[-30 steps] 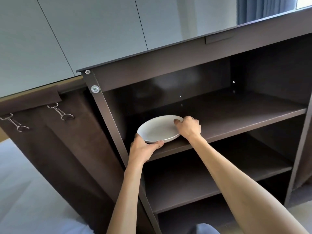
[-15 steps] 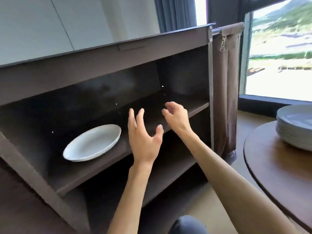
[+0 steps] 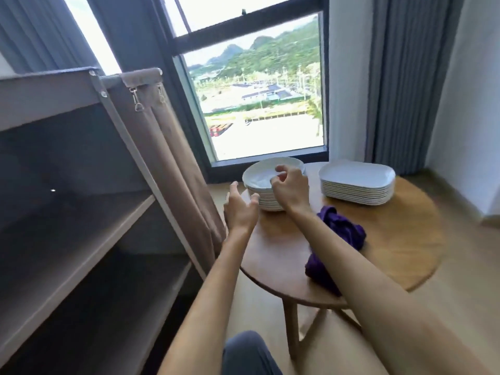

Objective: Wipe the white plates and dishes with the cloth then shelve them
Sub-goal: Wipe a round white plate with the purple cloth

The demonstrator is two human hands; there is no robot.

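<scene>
Head view: a round wooden tabletop stands by the window, with a dark shelf unit to its left. On the tabletop's far left edge sits a stack of round white dishes; to the right of it, apart, is a stack of white rectangular plates. A crumpled purple cloth lies on the tabletop nearer the person, partly hidden by the right forearm.

The right hand is over the near rim of the dish stack, its fingers loosely curled with thumb and forefinger close together. Motion blur makes it unclear whether they touch the top dish or pinch its rim, so I cannot tell if anything is held. The left hand is just beside the stack's left side, fingers spread and relaxed, thumb near the lower dishes; contact cannot be told.

The shelves visible in the unit carry nothing in the part that shows. A brown fabric panel hangs from clips at the unit's right end. Grey curtains hang right of the window.
</scene>
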